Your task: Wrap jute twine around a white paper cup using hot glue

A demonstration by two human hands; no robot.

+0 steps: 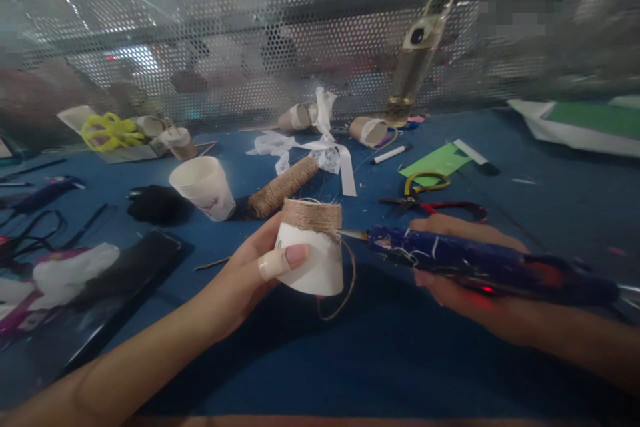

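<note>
My left hand (255, 260) is closed around a white paper cup (315, 267), its thumb, with a bandage on it, pressed on the side. Brown twine (313, 215) wraps the cup's upper part, and a loose end (354, 273) hangs in a loop at the right. In my right hand (470, 287) is a blue glue gun (450, 257) with a small red light glowing. Its metal nozzle meets the cup at the lower edge of the twine. Behind the cup lies a roll of twine (283, 188). Part of my right hand is hidden by the glue gun.
White cups (203, 187) stand left of the roll. Wire cutters (425, 200), green paper (435, 163) and a marker (390, 155) lie at the right. White ribbon (347, 170), twine-wrapped cups (367, 131) and yellow scissors (110, 131) are farther back, before a perforated metal screen (240, 47).
</note>
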